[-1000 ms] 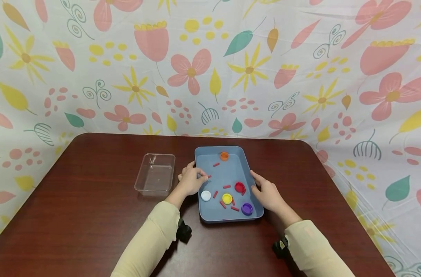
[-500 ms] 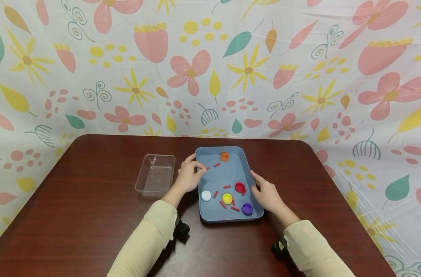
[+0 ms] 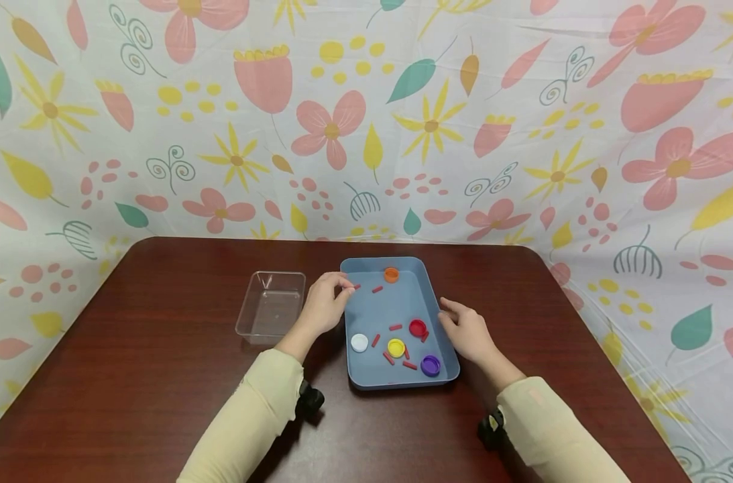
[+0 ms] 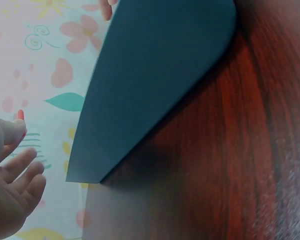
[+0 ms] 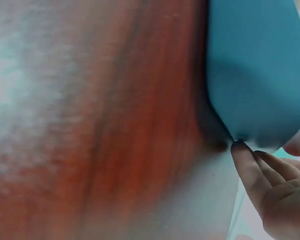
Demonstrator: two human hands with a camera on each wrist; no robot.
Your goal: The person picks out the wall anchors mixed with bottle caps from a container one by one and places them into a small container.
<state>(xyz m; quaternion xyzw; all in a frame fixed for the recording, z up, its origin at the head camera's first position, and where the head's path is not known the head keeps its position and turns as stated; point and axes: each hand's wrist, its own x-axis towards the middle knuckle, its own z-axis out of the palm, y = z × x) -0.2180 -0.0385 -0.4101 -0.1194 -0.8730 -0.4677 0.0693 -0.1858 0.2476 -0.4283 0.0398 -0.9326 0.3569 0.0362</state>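
Note:
My left hand [image 3: 322, 305] pinches a small red stick [image 3: 357, 286] between thumb and fingertips at the far left side of the blue tray [image 3: 396, 302]. In the left wrist view, the tip of the red stick [image 4: 21, 115] pokes up past the thumb, and the other fingers spread loosely. On the tray's right side is my right hand [image 3: 471, 335], its thumb close by the rim. The right wrist view has its fairly straight fingers [image 5: 252, 172] at the tray's outer wall [image 5: 255, 75]. Another red stick [image 3: 377, 290] lies near an orange cap [image 3: 391, 275].
Lower in the tray lie several red sticks, a white cap [image 3: 359, 343], a yellow cap [image 3: 396, 347], a red cap [image 3: 417, 327] and a purple cap [image 3: 430, 365]. Left of the tray stands a clear plastic box [image 3: 273, 305] on the dark wooden table [image 3: 161, 349]. A flowered cloth [image 3: 336, 168] hangs behind.
My left hand has moved away from me along the tray's left side, carrying the red stick. The right hand has shifted slightly outward at the tray's right side.

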